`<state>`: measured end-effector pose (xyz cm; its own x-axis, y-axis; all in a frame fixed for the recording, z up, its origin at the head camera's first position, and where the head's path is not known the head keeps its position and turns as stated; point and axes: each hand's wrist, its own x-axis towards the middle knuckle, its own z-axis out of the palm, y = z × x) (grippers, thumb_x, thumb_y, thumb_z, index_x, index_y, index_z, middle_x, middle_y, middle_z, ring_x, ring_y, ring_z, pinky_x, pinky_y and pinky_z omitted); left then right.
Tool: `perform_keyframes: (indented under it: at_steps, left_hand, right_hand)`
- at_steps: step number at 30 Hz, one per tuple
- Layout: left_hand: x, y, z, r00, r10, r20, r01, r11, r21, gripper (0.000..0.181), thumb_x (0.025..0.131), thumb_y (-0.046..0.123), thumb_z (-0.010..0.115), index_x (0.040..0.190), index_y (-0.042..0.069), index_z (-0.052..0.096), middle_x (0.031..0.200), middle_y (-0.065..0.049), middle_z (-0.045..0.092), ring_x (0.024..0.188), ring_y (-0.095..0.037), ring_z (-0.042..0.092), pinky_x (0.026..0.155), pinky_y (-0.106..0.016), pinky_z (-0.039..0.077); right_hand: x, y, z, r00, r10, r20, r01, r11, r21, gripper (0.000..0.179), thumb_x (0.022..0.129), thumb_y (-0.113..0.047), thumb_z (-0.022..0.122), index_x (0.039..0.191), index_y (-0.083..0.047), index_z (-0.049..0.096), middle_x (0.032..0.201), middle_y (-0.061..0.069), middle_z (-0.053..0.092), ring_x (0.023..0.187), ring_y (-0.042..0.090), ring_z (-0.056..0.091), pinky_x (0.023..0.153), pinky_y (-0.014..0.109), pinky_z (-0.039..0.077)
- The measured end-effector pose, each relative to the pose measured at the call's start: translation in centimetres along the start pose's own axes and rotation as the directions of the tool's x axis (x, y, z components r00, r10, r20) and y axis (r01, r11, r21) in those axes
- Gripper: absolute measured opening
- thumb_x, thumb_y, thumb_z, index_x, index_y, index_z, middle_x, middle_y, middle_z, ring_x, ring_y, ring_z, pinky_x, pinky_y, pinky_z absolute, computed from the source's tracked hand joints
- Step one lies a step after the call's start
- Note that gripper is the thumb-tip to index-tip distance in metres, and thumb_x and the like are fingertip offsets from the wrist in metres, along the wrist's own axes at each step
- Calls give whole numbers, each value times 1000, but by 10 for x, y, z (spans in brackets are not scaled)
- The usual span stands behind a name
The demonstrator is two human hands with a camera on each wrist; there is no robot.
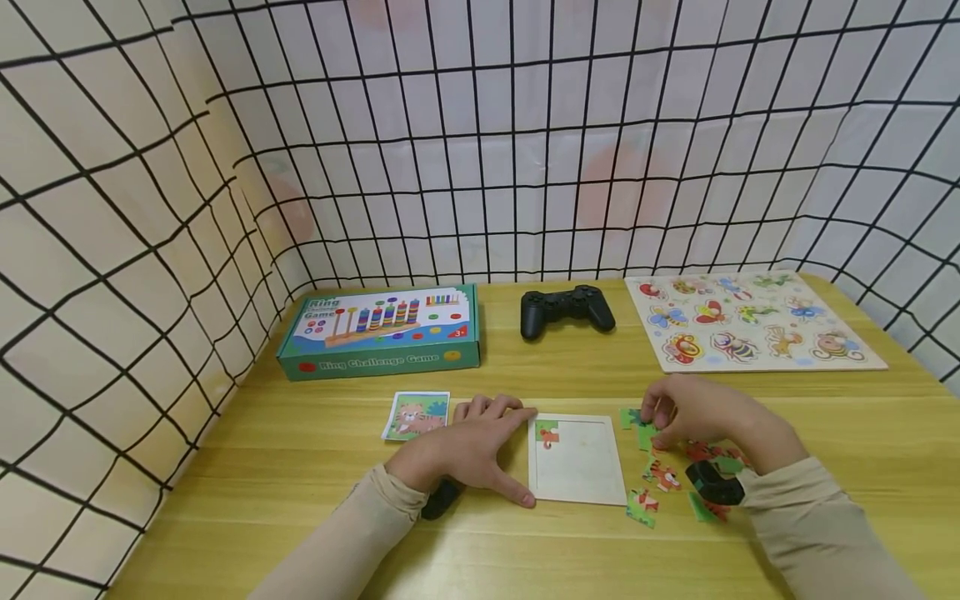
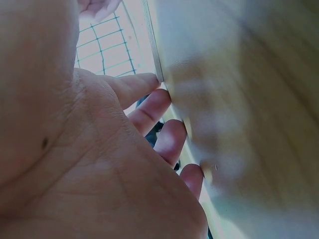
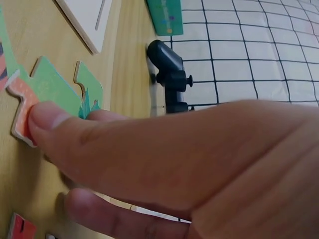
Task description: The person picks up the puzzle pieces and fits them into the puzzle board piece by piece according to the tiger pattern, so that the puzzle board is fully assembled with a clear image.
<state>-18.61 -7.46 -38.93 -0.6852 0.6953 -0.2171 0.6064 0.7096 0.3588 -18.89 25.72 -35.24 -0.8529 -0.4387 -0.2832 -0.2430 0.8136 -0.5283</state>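
Observation:
In the head view my left hand (image 1: 480,446) rests on the table with fingers spread, its index fingertip and thumb at the left edge of a square wooden puzzle tray (image 1: 577,467). A green-and-red puzzle piece (image 1: 546,432) sits in the tray's upper left corner. To the right of the tray, my right hand (image 1: 690,412) pinches a green-and-orange puzzle piece (image 3: 55,87), thumb on its orange edge; the fingers behind are partly hidden. Several loose pieces, among them a green-and-red one (image 1: 642,507), lie around and below this hand.
A picture card of a cat (image 1: 415,414) lies beyond my left wrist. Farther back are a Ring Challenge Game box (image 1: 378,333), a black game controller (image 1: 566,310) and an animal puzzle board (image 1: 750,321). Grid-patterned cloth (image 1: 480,167) walls the table's back and sides.

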Motion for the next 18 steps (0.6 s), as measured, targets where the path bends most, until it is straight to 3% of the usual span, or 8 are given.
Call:
perform_keyframes:
  at_steps: [11,18]
  left_hand:
    - [1,0,0,1000,0,-2,0,1000,0,111,72,75,75,160,23,30,154,2,30,126,-22,29,102,-46,23]
    - [0,0,0,1000,4,-7,-4,1000,7,111,72,75,75,159,23,30,153,2,31,125,-22,30,102,-45,24]
  right_hand:
    - [-4,6,-5,999,-15,41,15,1000,6,16,86,-5,78,100,-6,70,85,1,59,74,17,53,66,34,47]
    - [-6,8,-6,997,-53,48,52,998,27,3,90,-7,72,89,-7,69,79,-2,59,70,15,53,63,32,47]
